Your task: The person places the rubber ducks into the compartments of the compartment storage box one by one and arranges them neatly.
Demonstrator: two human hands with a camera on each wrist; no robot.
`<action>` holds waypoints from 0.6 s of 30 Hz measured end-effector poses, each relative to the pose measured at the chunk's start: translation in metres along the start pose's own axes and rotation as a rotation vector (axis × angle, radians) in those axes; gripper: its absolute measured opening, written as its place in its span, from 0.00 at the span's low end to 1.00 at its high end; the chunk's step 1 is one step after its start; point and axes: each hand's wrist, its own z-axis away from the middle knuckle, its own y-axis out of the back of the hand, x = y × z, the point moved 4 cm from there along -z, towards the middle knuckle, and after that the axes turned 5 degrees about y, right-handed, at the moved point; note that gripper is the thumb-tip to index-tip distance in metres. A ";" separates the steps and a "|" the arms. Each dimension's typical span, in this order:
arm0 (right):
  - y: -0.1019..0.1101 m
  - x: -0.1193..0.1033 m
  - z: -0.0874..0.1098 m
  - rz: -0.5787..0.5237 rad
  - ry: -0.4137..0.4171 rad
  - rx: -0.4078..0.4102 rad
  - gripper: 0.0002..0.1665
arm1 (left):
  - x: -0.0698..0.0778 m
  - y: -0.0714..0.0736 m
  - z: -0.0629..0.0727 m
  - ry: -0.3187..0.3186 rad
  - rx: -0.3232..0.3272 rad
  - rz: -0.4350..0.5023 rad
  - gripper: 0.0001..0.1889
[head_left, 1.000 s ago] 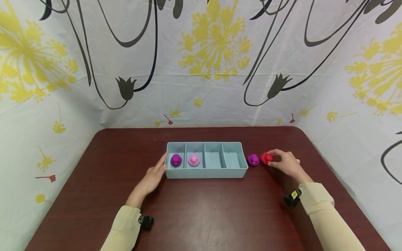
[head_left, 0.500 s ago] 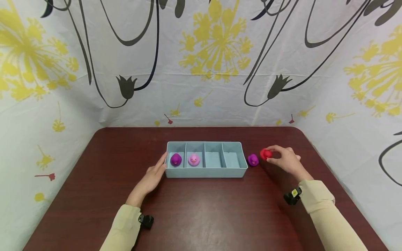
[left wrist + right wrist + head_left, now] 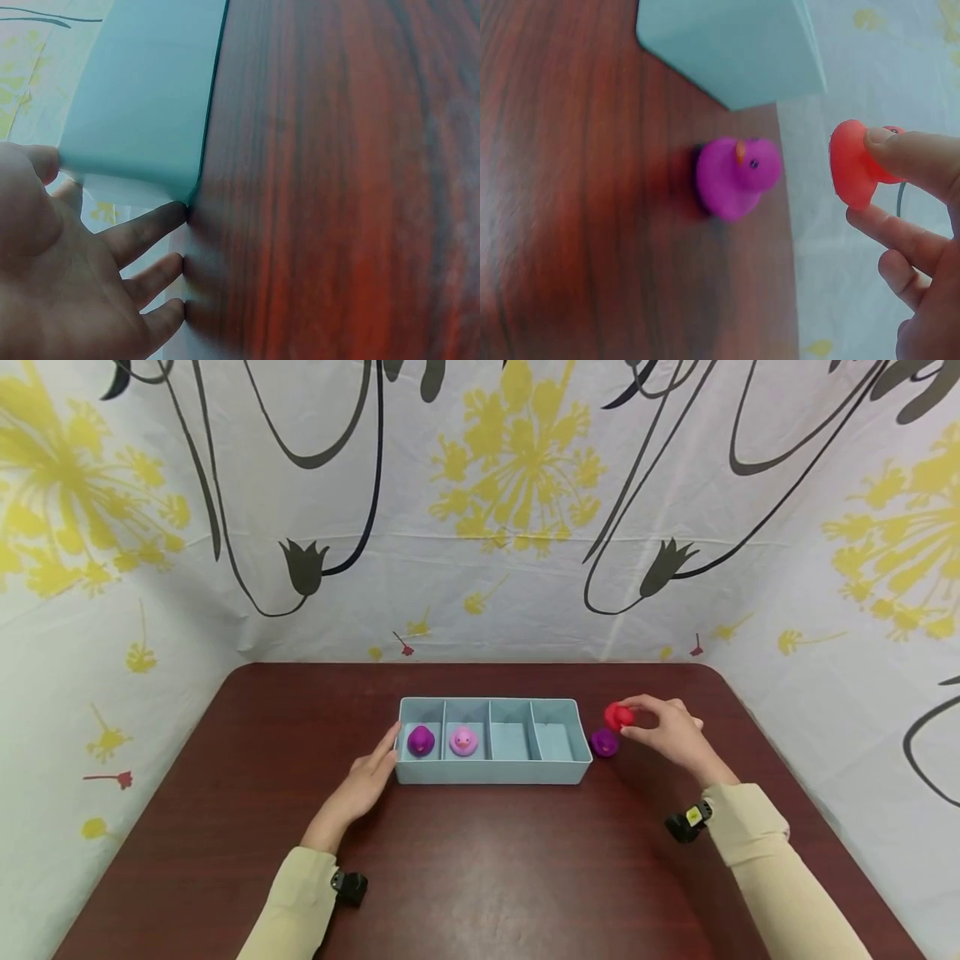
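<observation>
My right hand point(image 3: 667, 731) pinches a red rubber duck point(image 3: 618, 717) between thumb and fingers, lifted off the table. In the right wrist view the red duck point(image 3: 851, 165) is held under the thumb. Below it on the table sits a purple rubber duck point(image 3: 604, 742), close to the right end of a light blue four-part tray point(image 3: 491, 772). Another purple duck point(image 3: 421, 741) lies in the tray's leftmost compartment, and a pink duck point(image 3: 463, 741) in the one beside it. My left hand point(image 3: 360, 789) touches the tray's left end, fingers spread in the left wrist view.
The dark wooden table point(image 3: 480, 868) runs back to a patterned cloth point(image 3: 517, 610) hanging behind it and at both sides. Both right-hand compartments of the tray hold nothing. A black wrist camera point(image 3: 687, 823) sits on the right sleeve.
The red duck has been raised from the table in my right hand and carried left, above the purple duck. My left hand stays at the tray's end.
</observation>
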 end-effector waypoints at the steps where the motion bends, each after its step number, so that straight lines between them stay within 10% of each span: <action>1: 0.000 -0.003 -0.001 0.001 0.005 -0.003 0.23 | 0.000 0.000 0.000 -0.002 0.000 0.000 0.28; 18: -0.006 -0.036 -0.019 -0.033 0.070 -0.024 0.24 | -0.001 0.000 0.000 0.006 0.009 -0.004 0.28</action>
